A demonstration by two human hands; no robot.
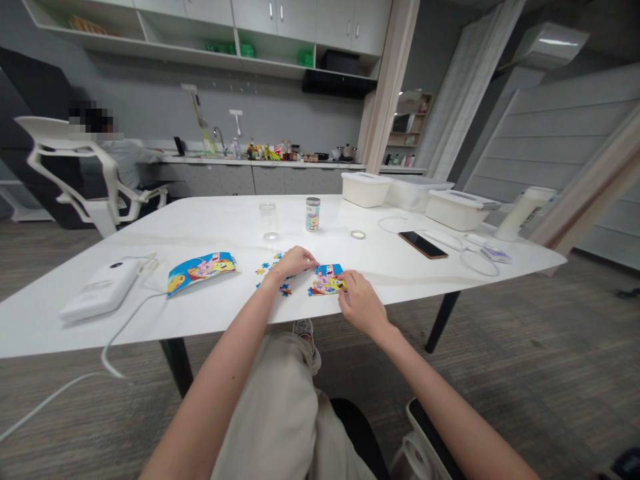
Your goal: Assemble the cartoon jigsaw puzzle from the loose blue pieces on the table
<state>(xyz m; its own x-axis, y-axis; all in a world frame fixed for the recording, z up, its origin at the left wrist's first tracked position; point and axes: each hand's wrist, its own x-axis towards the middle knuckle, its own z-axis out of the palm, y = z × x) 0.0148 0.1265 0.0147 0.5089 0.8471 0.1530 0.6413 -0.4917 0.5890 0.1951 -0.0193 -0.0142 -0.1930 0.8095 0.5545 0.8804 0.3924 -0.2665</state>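
A partly joined jigsaw puzzle (pixel 327 279), blue with pink and yellow cartoon figures, lies near the table's front edge. My left hand (pixel 294 262) is closed in a pinch at the puzzle's upper left corner, on what looks like a small puzzle piece, mostly hidden by the fingers. Curled against the right edge of the puzzle, my right hand (pixel 363 303) holds it with thumb and fingertips. Loose puzzle pieces (pixel 285 291) are scattered beneath and left of my left hand. Farther left lies a curved picture sheet (pixel 203 270) with similar cartoon figures.
Behind the hands stand a clear jar (pixel 269 221), a printed canister (pixel 313 215) and a round lid (pixel 358 235). A phone (pixel 423 245), cables and lidded bins (pixel 367 190) are at right. A white device (pixel 103 290) lies left; a person sits on a white chair (pixel 107 167) beyond.
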